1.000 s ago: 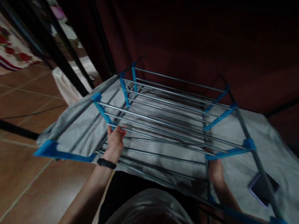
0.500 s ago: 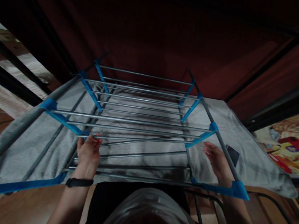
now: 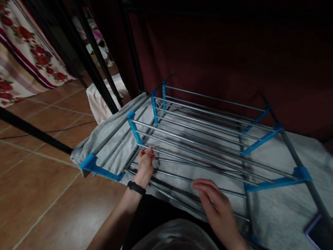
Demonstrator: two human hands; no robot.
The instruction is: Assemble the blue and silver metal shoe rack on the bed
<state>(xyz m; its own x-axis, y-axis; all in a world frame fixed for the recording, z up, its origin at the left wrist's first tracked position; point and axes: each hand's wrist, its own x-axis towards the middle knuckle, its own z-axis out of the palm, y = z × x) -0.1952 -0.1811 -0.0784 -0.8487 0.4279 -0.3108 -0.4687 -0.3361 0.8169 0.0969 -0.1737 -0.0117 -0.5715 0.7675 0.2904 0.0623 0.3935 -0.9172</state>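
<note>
A rack of grey metal tubes with blue plastic brackets (image 3: 302,174) lies on the grey blanket, its rods running across between the two sides. My left hand (image 3: 145,162), with a dark band on the wrist, is closed on the left end of a metal rod (image 3: 181,157) beside a blue bracket (image 3: 135,128). Over the near rods, my right hand (image 3: 216,205) hovers with fingers stretched and the thumb apart, holding nothing. Several loose-looking rods (image 3: 176,176) lie lower down within the frame, partly behind my hands.
A grey blanket (image 3: 287,213) covers the surface under the rack. A phone (image 3: 324,236) lies at the right beside a side tube. Dark metal posts (image 3: 92,70) stand at the left, beyond them a floral cloth (image 3: 30,43) and the tiled floor (image 3: 53,185).
The view has turned left, so the rack appears farther right. My right hand has moved from the rack's right side inward over the near rods. My left hand stays at the rod's left end.
</note>
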